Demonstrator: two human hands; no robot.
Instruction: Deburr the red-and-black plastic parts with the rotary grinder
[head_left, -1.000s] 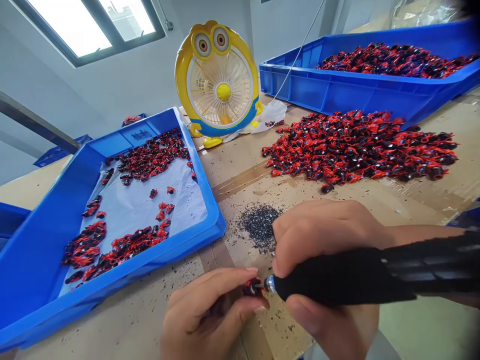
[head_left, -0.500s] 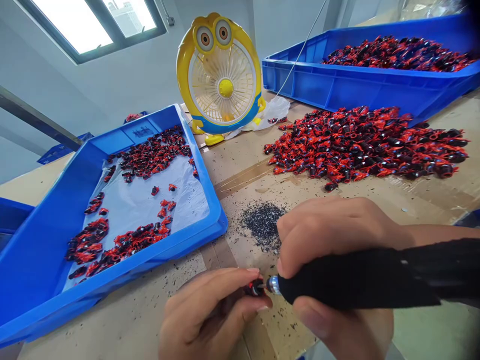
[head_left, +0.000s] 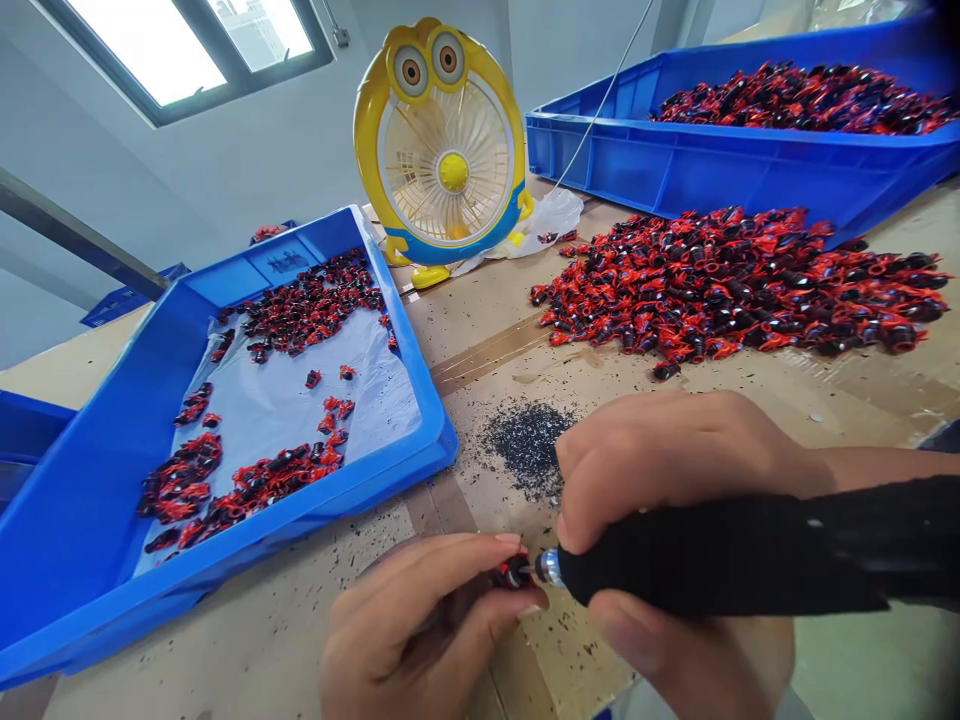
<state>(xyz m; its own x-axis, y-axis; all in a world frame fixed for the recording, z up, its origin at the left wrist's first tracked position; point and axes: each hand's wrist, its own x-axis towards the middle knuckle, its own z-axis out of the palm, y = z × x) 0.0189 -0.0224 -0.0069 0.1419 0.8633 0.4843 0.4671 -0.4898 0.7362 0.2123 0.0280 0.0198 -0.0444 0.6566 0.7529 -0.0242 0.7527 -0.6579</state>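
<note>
Two bare hands work at the near edge of a cardboard-covered surface point(head_left: 480, 330): the left hand point(head_left: 420, 625) has its grip pinching one small red-and-black part point(head_left: 515, 572) between thumb and forefinger, while the right hand point(head_left: 667, 520) has its grip wrapped tight around a single black rotary tool point(head_left: 720, 570), whose silver tip touches the part. One small mound of dark shavings point(head_left: 529, 445) lies just beyond the hands, with loose specks scattered across the cardboard around it. Three blue trays can be made out clearly: one blue tray point(head_left: 97, 520) at left, lined with pale plastic sheet and holding a few thin clusters of the same red-and-black parts, too many to count; one far tray point(head_left: 720, 170) at upper right, heaped full; and the corner of a third tray point(head_left: 22, 430) at the left edge. One loose pile of parts point(head_left: 735, 285) spreads over the surface just in front of the far tray, well apart from the hands. One yellow cartoon-faced desk fan point(head_left: 442, 150) stands upright between the two larger trays, with one thin cable point(head_left: 600, 100) running up behind it
</note>
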